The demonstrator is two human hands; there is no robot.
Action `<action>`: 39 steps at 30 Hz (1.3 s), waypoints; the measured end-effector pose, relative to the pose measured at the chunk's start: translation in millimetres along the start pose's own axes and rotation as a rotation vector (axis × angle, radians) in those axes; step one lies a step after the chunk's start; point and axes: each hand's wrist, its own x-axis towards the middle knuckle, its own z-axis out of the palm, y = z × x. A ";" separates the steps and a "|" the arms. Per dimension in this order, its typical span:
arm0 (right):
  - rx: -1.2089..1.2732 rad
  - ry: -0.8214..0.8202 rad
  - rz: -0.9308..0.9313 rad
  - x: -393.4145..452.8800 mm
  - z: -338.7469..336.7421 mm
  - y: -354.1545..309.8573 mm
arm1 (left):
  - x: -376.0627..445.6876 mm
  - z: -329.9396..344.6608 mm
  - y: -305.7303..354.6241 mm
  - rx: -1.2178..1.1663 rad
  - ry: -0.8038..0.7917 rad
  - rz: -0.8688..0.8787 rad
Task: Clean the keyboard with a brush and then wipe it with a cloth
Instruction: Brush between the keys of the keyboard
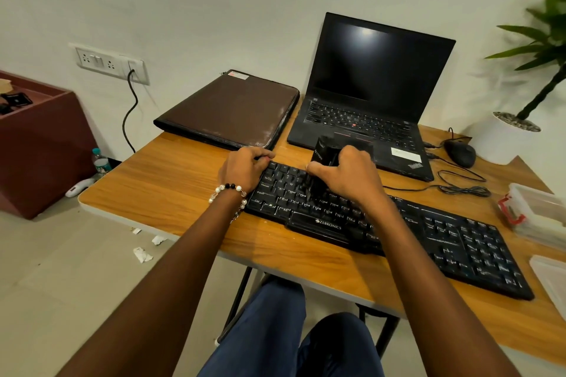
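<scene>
Black keyboard (428, 242) lies diagonally across the wooden desk (159, 190), left end farther from the person, right end nearer; white dust or streaks visible on many keys.

Left hand (245, 167) rests on the keyboard's far left corner, fingers curled over the edge, gripping it. Beaded bracelet (228, 194) on that wrist.

Right hand (349, 176) grips a black brush (324, 162), fingers and thumb wrapped round its body. Brush stands roughly upright, lower end down on the keys of the left half of the keyboard, near the upper letter rows. Bristles blurred; cannot tell exactly which keys they touch.

Behind the keyboard: open black laptop (373, 95), screen dark, and beside it on the left a closed brown folder (232, 109). Black mouse (459, 151) to the right of the laptop, its cable (459, 187) looped on the desk. Clear plastic box (539, 214) with red clasp at the desk's right edge. Potted plant (539, 70) at far right.
</scene>
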 end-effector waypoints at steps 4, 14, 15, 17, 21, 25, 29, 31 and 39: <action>0.182 0.072 0.061 14.1 -6.3 -3.9 | -0.1 -0.6 0.8 -0.009 0.001 -0.022; -0.055 0.120 -0.032 -0.6 18.0 -19.6 | -0.7 0.0 1.8 0.012 0.019 -0.020; -0.051 0.063 -0.032 1.3 14.4 -18.2 | -0.7 0.0 1.8 0.010 0.018 -0.020; 0.004 -0.019 -0.014 7.6 6.1 -16.8 | -1.2 -0.8 2.0 0.010 0.012 -0.019; 0.099 0.149 0.037 12.5 8.6 -16.6 | -2.1 -2.2 3.5 -0.001 0.009 -0.020; -0.008 0.213 -0.041 -1.7 25.3 -21.1 | -2.9 -1.9 4.6 0.027 0.010 -0.019; -0.075 0.044 -0.005 7.4 14.6 -22.5 | -3.4 -2.2 5.2 0.011 0.010 -0.027; 0.047 -0.001 0.028 16.0 5.5 -24.3 | -3.4 -2.3 5.3 0.016 0.011 -0.027; -0.009 0.201 -0.061 6.8 31.0 -39.2 | -5.8 -5.9 8.7 0.052 0.010 -0.022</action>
